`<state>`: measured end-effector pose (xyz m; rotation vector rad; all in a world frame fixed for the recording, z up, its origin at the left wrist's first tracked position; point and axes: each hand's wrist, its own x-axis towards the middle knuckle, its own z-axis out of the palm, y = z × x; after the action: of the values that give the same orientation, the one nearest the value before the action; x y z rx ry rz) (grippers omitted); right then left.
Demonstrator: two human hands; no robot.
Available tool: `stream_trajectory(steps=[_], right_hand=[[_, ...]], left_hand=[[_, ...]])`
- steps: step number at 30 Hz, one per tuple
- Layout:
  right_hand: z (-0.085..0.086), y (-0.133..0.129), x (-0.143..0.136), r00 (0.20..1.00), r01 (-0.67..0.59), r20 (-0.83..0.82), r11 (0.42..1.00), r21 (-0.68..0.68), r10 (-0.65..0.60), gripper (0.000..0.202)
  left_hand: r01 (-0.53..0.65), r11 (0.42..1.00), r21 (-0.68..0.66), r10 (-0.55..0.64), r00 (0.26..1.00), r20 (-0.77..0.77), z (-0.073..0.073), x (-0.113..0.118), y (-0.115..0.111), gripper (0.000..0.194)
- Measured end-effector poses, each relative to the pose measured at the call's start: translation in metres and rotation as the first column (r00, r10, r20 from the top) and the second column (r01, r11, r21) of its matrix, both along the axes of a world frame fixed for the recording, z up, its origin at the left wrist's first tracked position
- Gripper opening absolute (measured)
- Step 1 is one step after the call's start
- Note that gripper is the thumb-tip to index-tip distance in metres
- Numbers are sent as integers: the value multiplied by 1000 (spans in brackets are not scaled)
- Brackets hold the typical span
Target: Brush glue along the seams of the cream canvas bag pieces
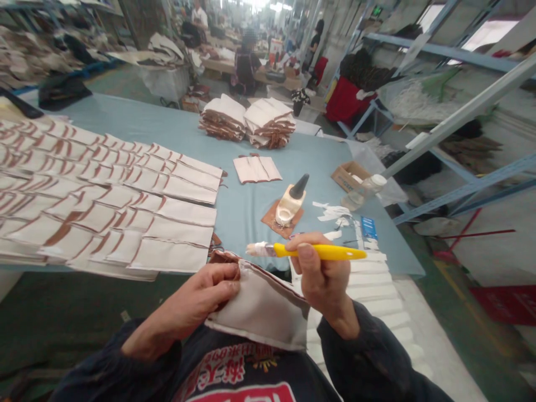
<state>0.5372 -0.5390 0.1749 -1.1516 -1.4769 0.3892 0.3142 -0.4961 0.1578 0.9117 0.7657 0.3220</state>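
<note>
My left hand point(211, 293) pinches the upper left corner of a white fabric piece with brown edging point(263, 307), which hangs in front of my chest. In my right hand point(322, 273) is a yellow-handled paintbrush point(341, 252), held level with its bristles pointing left. White stuff coats the bristles, which are just above the fabric piece's top edge. Beyond the brush, a cream container with a dark nozzle-like top point(291, 204) rests on a brown scrap point(270, 216). Another white and brown piece point(257, 168) lies flat farther back.
Overlapping rows of white pieces point(176, 223) cover the left of the blue-covered table point(238, 218). Two stacks point(268, 123) stand at the back. At right are a cardboard box point(349, 177), a clear jar point(362, 192) and white strips point(372, 290). A person point(245, 64) sits beyond.
</note>
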Motion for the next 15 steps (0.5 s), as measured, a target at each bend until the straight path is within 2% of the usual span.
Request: stream_trajectory(steps=[3, 6, 8, 10, 13, 15], right_hand=[[-5, -4, -1, 999, 43, 3, 997, 60, -43, 21], [-13, -6, -12, 978, 136, 145, 985, 110, -151, 16], [-22, -5, -23, 953, 180, 230, 979, 91, -197, 16], [-32, -1, -33, 941, 181, 279, 982, 58, -190, 17], [-37, 5, -36, 935, 218, 267, 972, 85, -234, 20], [-34, 11, -30, 926, 278, 234, 955, 107, -296, 23]], left_hand=[[-23, 1000, 15, 24, 1000, -10, -2, -3, 1, 36], [-28, 999, 19, 28, 999, 18, -4, -2, 1, 41], [-29, 999, 20, 27, 998, 54, -4, 0, 0, 46], [-39, 999, 31, 37, 997, 75, -3, 3, 1, 50], [-32, 998, 63, 26, 996, 85, 0, 4, 5, 53], [-11, 988, 153, -1, 997, 80, 3, 1, 9, 51]])
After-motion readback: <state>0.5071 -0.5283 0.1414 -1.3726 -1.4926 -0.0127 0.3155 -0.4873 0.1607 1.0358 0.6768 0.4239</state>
